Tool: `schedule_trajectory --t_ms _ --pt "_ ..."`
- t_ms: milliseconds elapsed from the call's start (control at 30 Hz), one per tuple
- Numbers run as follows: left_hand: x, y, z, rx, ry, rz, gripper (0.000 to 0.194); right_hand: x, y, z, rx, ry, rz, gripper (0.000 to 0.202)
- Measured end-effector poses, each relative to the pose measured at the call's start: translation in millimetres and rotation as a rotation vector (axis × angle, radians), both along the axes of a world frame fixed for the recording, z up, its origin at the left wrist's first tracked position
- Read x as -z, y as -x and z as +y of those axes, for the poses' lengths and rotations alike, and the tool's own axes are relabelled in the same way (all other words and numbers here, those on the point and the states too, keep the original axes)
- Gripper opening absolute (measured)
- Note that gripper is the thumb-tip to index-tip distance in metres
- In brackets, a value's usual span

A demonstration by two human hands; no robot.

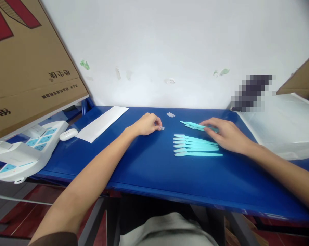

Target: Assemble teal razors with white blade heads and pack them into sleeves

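My left hand [149,124] is closed in a pinch on a small clear blade cap [162,128], just above the blue table. Beyond it, a few more clear caps [170,114] lie together. My right hand [224,133] has its thumb and fingers closed around the handle end of a turquoise eyebrow razor in a small loose pile [192,125]. Nearer to me, several turquoise eyebrow razors [197,145] lie in a fanned row, their pale, capped-looking blade ends pointing left.
The blue table [144,164] meets a white wall panel. To the left are a white paper strip [103,123], a white oval case [68,134], a power strip [38,143] and a large carton [33,58]. A blurred-out dark device [254,92] and plastic-wrapped sheets [280,119] are at right.
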State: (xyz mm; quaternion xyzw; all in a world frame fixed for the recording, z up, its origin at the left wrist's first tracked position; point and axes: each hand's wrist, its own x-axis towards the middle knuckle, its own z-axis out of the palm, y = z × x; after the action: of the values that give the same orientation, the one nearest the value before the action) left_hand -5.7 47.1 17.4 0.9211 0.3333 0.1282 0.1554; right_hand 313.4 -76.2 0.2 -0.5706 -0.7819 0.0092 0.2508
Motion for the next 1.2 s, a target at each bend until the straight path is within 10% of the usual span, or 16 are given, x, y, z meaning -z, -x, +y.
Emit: schedule_trajectory --t_ms 1200 --pt "23.8 -19 -6 0.034 -0.073 -0.161 0.015 0.0 3 -1 -0.003 -0.016 -0.009 0.031"
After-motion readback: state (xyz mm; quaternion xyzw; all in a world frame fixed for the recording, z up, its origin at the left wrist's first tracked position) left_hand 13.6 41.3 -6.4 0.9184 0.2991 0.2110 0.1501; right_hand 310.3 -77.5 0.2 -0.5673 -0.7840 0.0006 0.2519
